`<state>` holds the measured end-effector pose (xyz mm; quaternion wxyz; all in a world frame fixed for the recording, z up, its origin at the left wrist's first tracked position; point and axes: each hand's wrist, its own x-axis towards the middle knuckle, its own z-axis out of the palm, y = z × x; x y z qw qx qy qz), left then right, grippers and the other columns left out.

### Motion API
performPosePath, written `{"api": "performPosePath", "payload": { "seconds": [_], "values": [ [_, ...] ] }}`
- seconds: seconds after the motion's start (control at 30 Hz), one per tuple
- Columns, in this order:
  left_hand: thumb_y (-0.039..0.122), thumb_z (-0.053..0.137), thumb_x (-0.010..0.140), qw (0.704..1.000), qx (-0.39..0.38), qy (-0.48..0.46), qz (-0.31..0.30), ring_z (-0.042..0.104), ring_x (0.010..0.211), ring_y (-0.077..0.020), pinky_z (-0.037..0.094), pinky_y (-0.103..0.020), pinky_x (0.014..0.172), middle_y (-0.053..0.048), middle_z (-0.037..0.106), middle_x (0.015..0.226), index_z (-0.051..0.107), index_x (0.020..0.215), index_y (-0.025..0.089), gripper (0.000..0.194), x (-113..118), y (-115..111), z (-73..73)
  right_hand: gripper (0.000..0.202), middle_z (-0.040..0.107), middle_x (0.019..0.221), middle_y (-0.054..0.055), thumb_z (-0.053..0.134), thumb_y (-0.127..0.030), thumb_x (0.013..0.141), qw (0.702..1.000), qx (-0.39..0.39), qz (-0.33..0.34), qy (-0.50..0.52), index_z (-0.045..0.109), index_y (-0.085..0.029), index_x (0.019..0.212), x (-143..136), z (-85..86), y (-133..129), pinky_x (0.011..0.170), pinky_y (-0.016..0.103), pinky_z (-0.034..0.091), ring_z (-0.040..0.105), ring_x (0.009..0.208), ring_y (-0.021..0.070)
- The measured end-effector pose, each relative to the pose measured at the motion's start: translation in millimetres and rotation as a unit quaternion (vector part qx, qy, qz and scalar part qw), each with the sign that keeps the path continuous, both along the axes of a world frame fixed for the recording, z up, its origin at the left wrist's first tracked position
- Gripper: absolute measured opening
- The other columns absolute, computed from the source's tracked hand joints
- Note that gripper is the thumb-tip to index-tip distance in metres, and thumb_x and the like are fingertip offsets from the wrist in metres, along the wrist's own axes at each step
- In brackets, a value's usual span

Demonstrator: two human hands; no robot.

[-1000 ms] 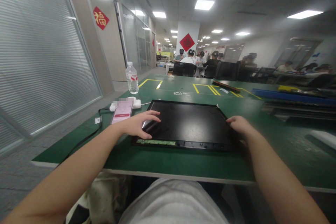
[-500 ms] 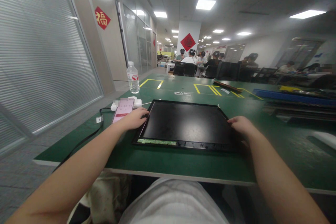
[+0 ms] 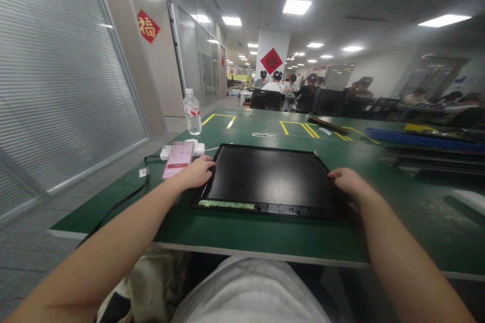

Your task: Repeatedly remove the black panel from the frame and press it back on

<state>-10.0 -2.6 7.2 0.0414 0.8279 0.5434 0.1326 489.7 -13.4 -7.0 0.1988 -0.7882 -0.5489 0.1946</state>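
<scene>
A flat black display panel (image 3: 271,174) lies screen up on the green table (image 3: 242,234) in front of me. Along its near edge runs a strip with a green circuit board (image 3: 226,205) on the left part. My left hand (image 3: 197,171) grips the panel's left edge, fingertips over the frame. On the opposite side my right hand (image 3: 348,181) pinches the right edge, with the thumb and fingers closed at the rim. The undersides of both grips are hidden.
A phone (image 3: 178,160) rests against a white power strip (image 3: 197,148) left of the panel, with a black cable (image 3: 125,201) nearby. Behind stands a water bottle (image 3: 192,113). Long blue and dark strips (image 3: 420,140) lie at the right. Several people sit at far tables.
</scene>
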Motion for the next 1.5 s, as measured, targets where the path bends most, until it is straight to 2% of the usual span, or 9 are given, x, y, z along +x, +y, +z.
{"api": "performPosePath", "payload": {
  "seconds": [0.13,0.33,0.47,0.57,0.9,1.1,1.3,1.5],
  "values": [
    [0.023,0.049,0.074,1.000,0.014,-0.007,-0.002,0.060,0.120,-0.0316,0.044,-0.041,0.111,-0.013,0.064,0.127,0.073,0.118,0.017,0.051,-1,3,-3.3,0.041,0.076,0.088,0.009,0.058,0.000,0.064,1.000,0.008,-0.007,-0.001,0.079,-0.017,0.094,0,-1.3,2,0.073,0.026,0.052,0.070,0.081,0.0213],
    [0.023,0.047,0.075,1.000,0.007,-0.004,-0.003,0.059,0.120,-0.0317,0.043,-0.042,0.112,-0.016,0.062,0.127,0.071,0.119,0.013,0.051,0,5,-3.9,0.040,0.076,0.088,0.009,0.056,0.001,0.066,1.000,-0.001,-0.001,-0.003,0.079,-0.017,0.093,-1,1.1,1,0.071,0.026,0.051,0.070,0.080,0.0212],
    [0.023,0.049,0.075,1.000,0.010,-0.014,-0.009,0.060,0.119,-0.0308,0.043,-0.041,0.111,-0.014,0.062,0.124,0.072,0.116,0.016,0.048,-1,6,-4.3,0.038,0.076,0.087,0.009,0.056,0.001,0.066,1.000,-0.002,0.014,-0.001,0.080,-0.018,0.090,-1,1.5,1,0.073,0.027,0.052,0.070,0.080,0.0214],
    [0.024,0.048,0.075,1.000,0.003,-0.014,-0.001,0.059,0.120,-0.0301,0.042,-0.039,0.112,-0.013,0.061,0.127,0.072,0.117,0.016,0.049,-1,7,-5.6,0.038,0.076,0.086,0.009,0.057,0.000,0.065,1.000,0.000,-0.003,0.001,0.080,-0.018,0.090,1,0.6,2,0.074,0.028,0.053,0.071,0.080,0.0217],
    [0.023,0.047,0.076,1.000,0.014,-0.015,0.005,0.060,0.120,-0.0292,0.041,-0.038,0.113,-0.013,0.061,0.125,0.071,0.118,0.015,0.048,-2,7,-8.4,0.033,0.074,0.081,0.011,0.061,-0.005,0.066,0.997,0.020,-0.011,0.072,0.080,-0.016,0.091,2,-2.3,0,0.072,0.029,0.053,0.069,0.079,0.0233],
    [0.023,0.048,0.076,1.000,0.001,-0.029,0.004,0.059,0.121,-0.0298,0.040,-0.039,0.115,-0.014,0.059,0.127,0.069,0.119,0.014,0.049,-2,6,-8.3,0.038,0.074,0.082,0.011,0.059,-0.004,0.065,0.995,0.018,-0.030,0.091,0.079,-0.014,0.096,3,-3.1,0,0.073,0.029,0.052,0.069,0.079,0.0231],
    [0.023,0.049,0.076,0.999,-0.013,-0.048,0.010,0.057,0.124,-0.0294,0.037,-0.036,0.116,-0.015,0.058,0.130,0.069,0.120,0.012,0.050,-2,7,-8.7,0.052,0.074,0.082,0.009,0.052,0.002,0.061,0.994,-0.001,-0.029,0.107,0.076,-0.010,0.106,4,-1.0,0,0.070,0.026,0.051,0.068,0.076,0.0206],
    [0.021,0.048,0.073,0.999,-0.004,-0.043,0.012,0.058,0.123,-0.0312,0.038,-0.039,0.115,-0.017,0.060,0.128,0.070,0.120,0.009,0.053,-3,10,-12.0,0.050,0.074,0.082,0.009,0.054,0.002,0.059,0.992,0.006,-0.036,0.123,0.076,-0.011,0.103,6,-0.5,2,0.067,0.027,0.050,0.067,0.073,0.0201]
  ]
}}
